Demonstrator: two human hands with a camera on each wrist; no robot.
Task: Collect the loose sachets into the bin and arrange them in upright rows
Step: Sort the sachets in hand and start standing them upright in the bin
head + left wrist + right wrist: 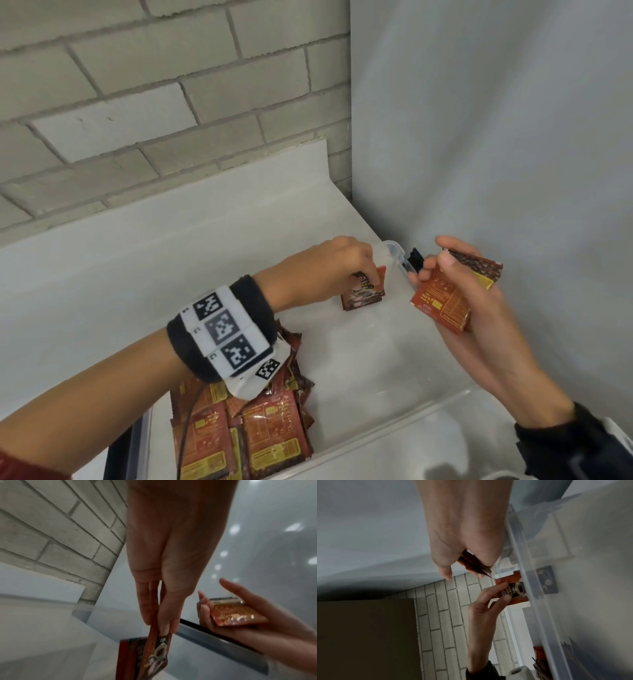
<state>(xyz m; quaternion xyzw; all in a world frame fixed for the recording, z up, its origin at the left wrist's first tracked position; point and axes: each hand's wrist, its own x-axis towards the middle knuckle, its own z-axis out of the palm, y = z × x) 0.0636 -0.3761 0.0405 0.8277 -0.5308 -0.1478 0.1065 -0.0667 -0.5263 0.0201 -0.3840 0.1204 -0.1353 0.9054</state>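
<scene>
Inside the clear bin's far corner, my left hand pinches the top edge of one red-brown coffee sachet and holds it upright. The left wrist view shows that sachet between thumb and fingers, beside other upright sachets. Just right of the corner, above the bin's rim, my right hand grips a small stack of sachets, also seen from its wrist as the stack. A loose pile of sachets lies in the bin's near left part, partly hidden by my left wrist.
The bin stands on a white counter in a corner, with a grey brick wall behind and a smooth grey panel close on the right. The bin's near wall runs across the bottom.
</scene>
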